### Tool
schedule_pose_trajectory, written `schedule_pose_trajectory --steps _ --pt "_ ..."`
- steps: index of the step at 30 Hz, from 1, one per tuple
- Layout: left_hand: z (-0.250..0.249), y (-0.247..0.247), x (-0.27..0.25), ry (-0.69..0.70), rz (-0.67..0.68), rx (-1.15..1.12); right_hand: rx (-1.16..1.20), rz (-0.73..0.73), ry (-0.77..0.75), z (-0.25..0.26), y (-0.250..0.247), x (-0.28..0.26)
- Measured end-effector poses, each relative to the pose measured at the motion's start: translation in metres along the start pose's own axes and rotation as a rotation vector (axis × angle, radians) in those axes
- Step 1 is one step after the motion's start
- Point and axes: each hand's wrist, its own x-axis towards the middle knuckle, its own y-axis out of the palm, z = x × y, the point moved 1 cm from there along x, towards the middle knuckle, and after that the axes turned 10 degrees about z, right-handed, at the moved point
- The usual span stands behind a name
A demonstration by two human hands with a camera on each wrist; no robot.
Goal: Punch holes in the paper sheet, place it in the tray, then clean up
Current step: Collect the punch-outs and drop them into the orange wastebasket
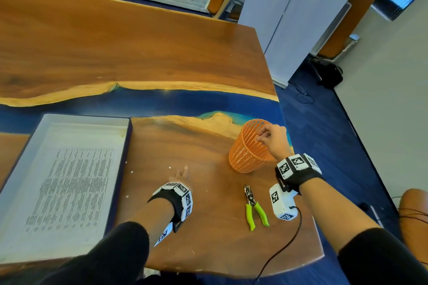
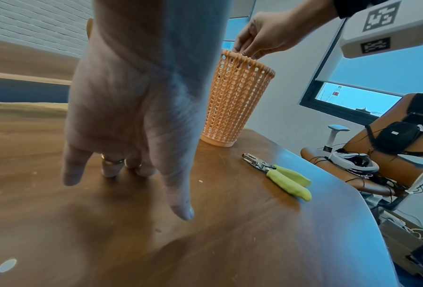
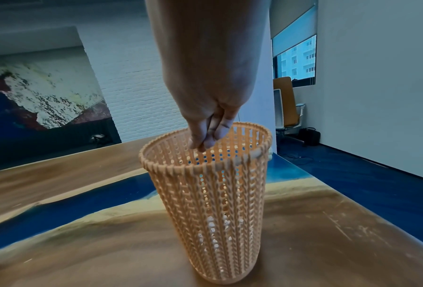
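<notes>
Holding our right hand point(image 1: 272, 137) over the mouth of the orange mesh basket point(image 1: 249, 149), we keep its fingertips point(image 3: 203, 142) bunched together; whether they pinch any scrap we cannot tell. Our left hand point(image 1: 179, 174) lies flat on the wooden table point(image 1: 208, 227), fingers straight, gripping nothing. The hole punch point(image 1: 254, 207) rests between our 2 wrists. The paper sheet point(image 1: 69, 190) lies in the white tray point(image 1: 14, 183), left of us

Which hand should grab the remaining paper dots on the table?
Left. The left hand already rests on the table beside the loose paper dots; the right hand is bunched over the orange basket, farther away.
</notes>
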Motion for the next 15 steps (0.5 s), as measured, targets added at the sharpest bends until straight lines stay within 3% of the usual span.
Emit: schedule_pose_trajectory --steps 7,12,15 --pt "0.002 -0.001 -0.008 0.056 -0.037 0.013 -0.078 -0.038 0.004 0.008 -0.004 -0.004" --pt "0.027 0.008 -0.022 0.162 -0.294 -0.018 -0.068 -0.179 -0.262 0.051 0.008 -0.014" --pt "0.054 0.020 -0.030 0.140 -0.416 -0.068 -0.079 -0.101 -0.402 0.085 0.040 -0.014"
